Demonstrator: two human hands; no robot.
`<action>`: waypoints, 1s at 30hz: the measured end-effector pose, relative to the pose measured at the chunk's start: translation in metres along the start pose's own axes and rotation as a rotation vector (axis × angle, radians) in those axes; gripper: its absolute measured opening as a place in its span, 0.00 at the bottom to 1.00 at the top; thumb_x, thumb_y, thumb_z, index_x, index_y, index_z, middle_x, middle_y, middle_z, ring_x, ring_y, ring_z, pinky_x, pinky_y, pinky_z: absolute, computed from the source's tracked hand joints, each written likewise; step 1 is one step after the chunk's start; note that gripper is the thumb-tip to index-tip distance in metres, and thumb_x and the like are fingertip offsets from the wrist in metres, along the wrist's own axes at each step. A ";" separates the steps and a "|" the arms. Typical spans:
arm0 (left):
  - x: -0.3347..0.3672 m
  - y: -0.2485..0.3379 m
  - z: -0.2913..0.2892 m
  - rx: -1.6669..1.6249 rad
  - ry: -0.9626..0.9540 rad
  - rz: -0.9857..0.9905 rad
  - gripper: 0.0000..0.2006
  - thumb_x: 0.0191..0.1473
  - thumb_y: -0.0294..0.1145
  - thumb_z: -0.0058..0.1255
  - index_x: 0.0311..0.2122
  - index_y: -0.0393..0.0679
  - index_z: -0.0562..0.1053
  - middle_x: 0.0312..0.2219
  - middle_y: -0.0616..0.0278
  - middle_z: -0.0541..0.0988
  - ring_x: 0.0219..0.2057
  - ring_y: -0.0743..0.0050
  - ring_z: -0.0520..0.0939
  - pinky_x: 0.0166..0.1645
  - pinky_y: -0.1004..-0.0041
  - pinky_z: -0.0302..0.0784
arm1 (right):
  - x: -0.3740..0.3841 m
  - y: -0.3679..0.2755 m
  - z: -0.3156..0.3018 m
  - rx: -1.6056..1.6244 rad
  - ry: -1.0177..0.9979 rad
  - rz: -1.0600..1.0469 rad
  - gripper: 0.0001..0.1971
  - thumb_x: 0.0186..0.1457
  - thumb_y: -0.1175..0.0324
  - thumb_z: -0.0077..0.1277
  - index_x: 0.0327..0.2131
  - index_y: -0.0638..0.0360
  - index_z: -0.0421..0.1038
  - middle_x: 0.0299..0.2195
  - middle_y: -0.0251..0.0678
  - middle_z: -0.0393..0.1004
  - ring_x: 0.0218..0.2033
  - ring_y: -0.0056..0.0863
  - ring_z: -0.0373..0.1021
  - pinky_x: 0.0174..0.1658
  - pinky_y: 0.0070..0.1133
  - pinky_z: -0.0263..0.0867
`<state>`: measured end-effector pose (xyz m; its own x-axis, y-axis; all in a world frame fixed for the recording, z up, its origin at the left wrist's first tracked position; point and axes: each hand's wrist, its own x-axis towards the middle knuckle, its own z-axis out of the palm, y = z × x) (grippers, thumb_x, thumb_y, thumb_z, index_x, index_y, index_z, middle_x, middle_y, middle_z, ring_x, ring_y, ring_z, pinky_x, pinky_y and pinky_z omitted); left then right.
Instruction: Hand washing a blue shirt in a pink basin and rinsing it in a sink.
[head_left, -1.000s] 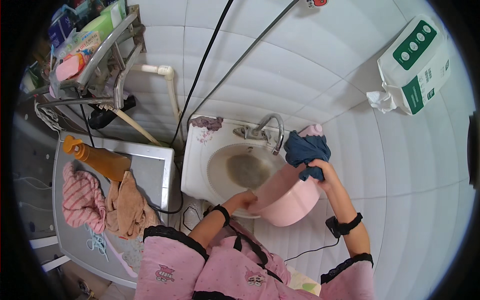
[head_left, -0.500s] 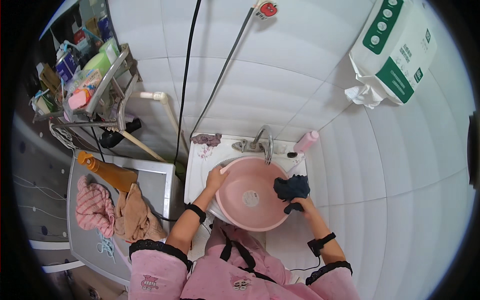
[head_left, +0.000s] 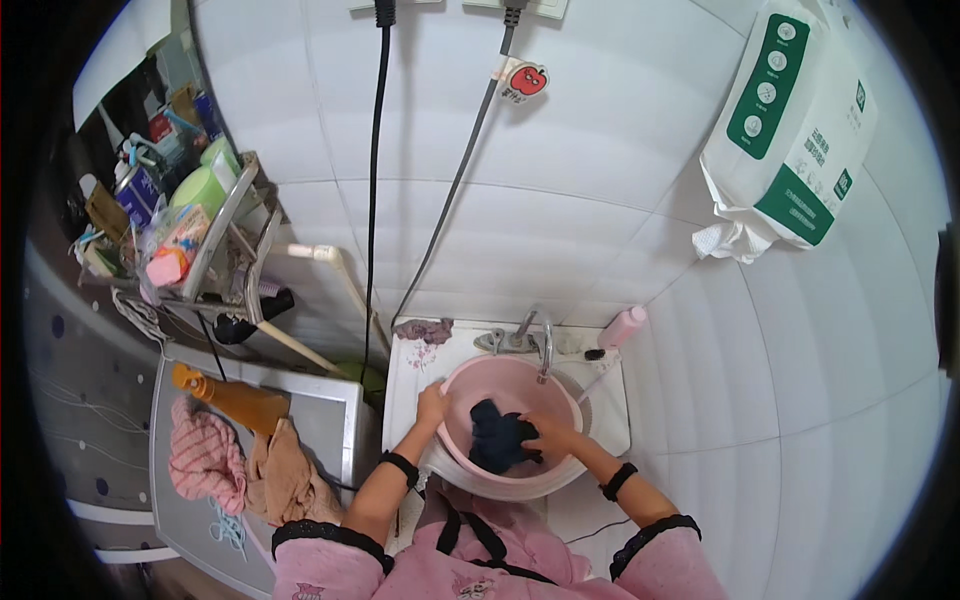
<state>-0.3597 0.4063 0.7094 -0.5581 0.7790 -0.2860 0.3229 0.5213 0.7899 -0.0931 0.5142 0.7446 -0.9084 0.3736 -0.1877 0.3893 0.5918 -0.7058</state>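
Note:
A round pink plastic basin (head_left: 508, 376) sits in the white sink under the faucet. My left hand (head_left: 432, 406) is closed on the basin's left rim. Inside the basin lies a crumpled dark blue cloth (head_left: 497, 440). From the right, my right hand (head_left: 550, 436) reaches over the rim and has its fingers on the cloth's right edge, closed on it; some fingertips are hidden in the folds. The metal faucet (head_left: 545, 345) curves over the basin's far right side.
The white sink counter (head_left: 610, 430) carries a pink bottle (head_left: 625, 326) and a greyish-purple cloth (head_left: 425, 331). Left stands a grey-topped cabinet with an orange bottle (head_left: 232, 400), a brown towel (head_left: 285, 475) and a striped pink towel (head_left: 203, 455). A tissue pack (head_left: 785, 130) hangs on the wall.
My right hand has carried the dark blue cloth from the basin's right rim down into the basin. The basin has shifted left within the sink, my left hand still on its rim.

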 end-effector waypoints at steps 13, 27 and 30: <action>-0.029 0.074 -0.002 0.471 0.472 0.247 0.11 0.41 0.32 0.50 0.34 0.47 0.71 0.30 0.57 0.72 0.40 0.57 0.68 0.43 0.64 0.61 | 0.122 0.116 -0.048 -0.246 0.313 0.346 0.15 0.44 0.71 0.43 0.37 0.67 0.60 0.37 0.52 0.66 0.38 0.48 0.65 0.40 0.36 0.62; -0.002 0.081 0.125 -1.083 -0.348 -0.878 0.12 0.49 0.43 0.42 0.23 0.46 0.66 0.18 0.66 0.69 0.20 0.75 0.71 0.28 0.73 0.69 | 0.083 0.031 -0.036 0.074 0.385 0.255 0.09 0.43 0.72 0.44 0.32 0.61 0.67 0.26 0.47 0.69 0.33 0.43 0.67 0.36 0.31 0.62; -0.013 0.112 0.150 -1.178 -0.310 -0.642 0.13 0.51 0.46 0.41 0.28 0.46 0.66 0.22 0.63 0.69 0.25 0.72 0.71 0.33 0.70 0.68 | 0.067 0.066 0.019 0.401 0.390 0.300 0.16 0.53 0.60 0.38 0.37 0.59 0.70 0.32 0.42 0.73 0.35 0.31 0.68 0.40 0.24 0.61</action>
<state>-0.2021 0.5066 0.7200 -0.1193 0.6421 -0.7573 -0.8435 0.3368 0.4185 -0.1315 0.5649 0.6730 -0.6169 0.7590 -0.2082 0.4627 0.1358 -0.8761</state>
